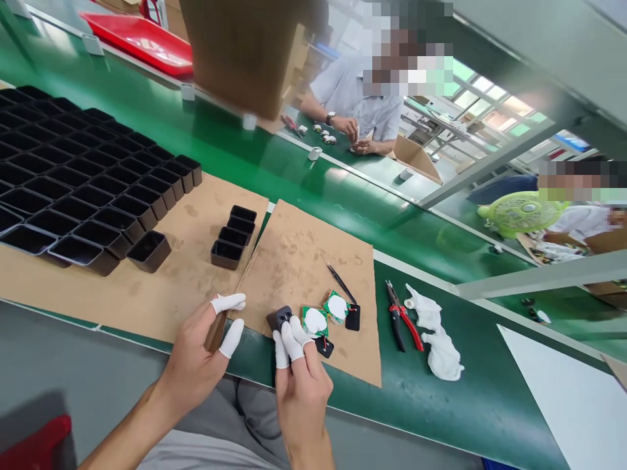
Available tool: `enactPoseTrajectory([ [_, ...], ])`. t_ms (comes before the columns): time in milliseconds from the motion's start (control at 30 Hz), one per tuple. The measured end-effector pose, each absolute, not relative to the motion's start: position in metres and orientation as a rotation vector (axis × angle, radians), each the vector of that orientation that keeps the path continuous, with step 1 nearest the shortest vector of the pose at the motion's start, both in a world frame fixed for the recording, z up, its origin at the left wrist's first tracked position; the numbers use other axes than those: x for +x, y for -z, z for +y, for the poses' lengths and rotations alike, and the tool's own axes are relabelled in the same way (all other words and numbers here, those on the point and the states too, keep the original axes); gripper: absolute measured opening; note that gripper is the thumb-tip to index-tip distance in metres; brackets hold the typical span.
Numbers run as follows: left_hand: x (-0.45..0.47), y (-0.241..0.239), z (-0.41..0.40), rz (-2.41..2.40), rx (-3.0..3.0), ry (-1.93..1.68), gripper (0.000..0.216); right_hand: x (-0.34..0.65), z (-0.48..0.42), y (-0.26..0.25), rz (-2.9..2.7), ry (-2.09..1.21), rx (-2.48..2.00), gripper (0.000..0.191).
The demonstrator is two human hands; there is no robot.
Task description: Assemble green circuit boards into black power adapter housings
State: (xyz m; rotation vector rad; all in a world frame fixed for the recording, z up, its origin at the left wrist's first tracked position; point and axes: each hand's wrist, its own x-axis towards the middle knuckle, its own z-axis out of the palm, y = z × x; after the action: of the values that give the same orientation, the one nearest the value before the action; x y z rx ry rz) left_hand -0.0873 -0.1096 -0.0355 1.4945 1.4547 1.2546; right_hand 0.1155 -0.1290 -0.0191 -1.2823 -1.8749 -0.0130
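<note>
Green bench (490, 405) bore cardboard (298, 254) under the work, head view. Right hand (304, 375) pinched a small black box (277, 318) at its fingertips; left hand (193, 356), left of that grip, held nothing, thumb and finger parted. Circuit boards (314, 321) lay just right of the grip. Judged best: light, square pressure, left hand steadying, red leads (324, 342) unsnagged.

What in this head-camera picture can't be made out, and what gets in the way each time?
- Head view: the far left end of the black tubs, cut off by the left edge.
- Head view: part of the small box, behind the right hand's fingertips.
- Head view: the middles of the green boards, under white patches.
- Head view: what the co-worker's hands hold, too small.
</note>
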Motion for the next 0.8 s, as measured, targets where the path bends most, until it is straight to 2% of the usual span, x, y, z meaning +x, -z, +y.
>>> enactPoseTrajectory([
  [133,-0.087,0.032,-0.108,1.455,1.549,-1.268,0.03,0.116,-0.125,0.004,-1.856,0.006,-1.288,0.049],
  [233,-0.088,0.029,-0.107,1.453,1.607,-1.28,0.03,0.115,-0.126,-0.005,-1.764,0.041,-1.248,0.056],
  [333,-0.088,0.03,-0.107,1.471,1.659,-1.279,0.031,0.112,-0.128,0.004,-1.815,0.032,-1.245,0.061],
  [500,-0.088,0.036,-0.11,1.523,1.783,-1.245,0.035,0.11,-0.132,0.025,-1.944,-0.027,-1.315,0.059],
  [667,-0.087,0.037,-0.11,1.508,1.816,-1.219,0.036,0.11,-0.129,0.024,-1.881,-0.052,-1.351,0.046],
  [800,-0.087,0.035,-0.11,1.512,1.824,-1.225,0.035,0.105,-0.125,0.015,-1.383,-0.483,-1.479,0.021],
])
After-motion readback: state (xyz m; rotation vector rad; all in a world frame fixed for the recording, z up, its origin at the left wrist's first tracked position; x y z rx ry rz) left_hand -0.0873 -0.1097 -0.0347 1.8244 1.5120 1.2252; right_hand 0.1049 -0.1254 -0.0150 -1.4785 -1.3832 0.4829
